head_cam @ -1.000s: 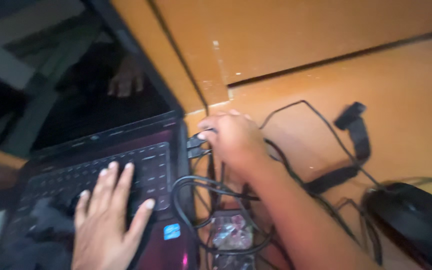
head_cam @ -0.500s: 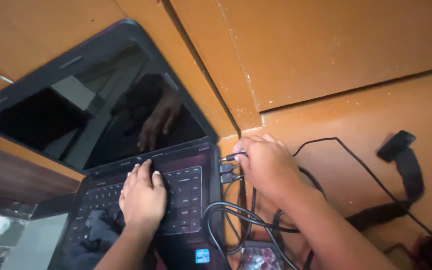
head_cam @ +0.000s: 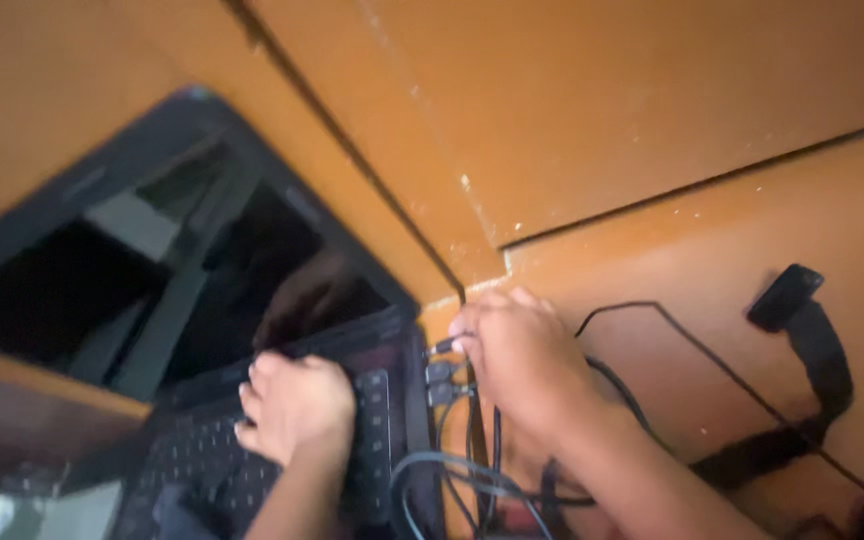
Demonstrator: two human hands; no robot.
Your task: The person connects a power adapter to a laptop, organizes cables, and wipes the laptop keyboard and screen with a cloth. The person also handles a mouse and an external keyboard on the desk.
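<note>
The left hand rests curled on the black laptop keyboard. The right hand pinches a black cable plug at its side, orange-brown wooden desk beyond.

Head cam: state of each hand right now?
Left hand: curled, resting on the laptop keyboard, holding nothing.
Right hand: fingers pinched on a cable plug at the laptop's side.

Orange wooden desk, black laptop, tangled black cables, black strap
</note>
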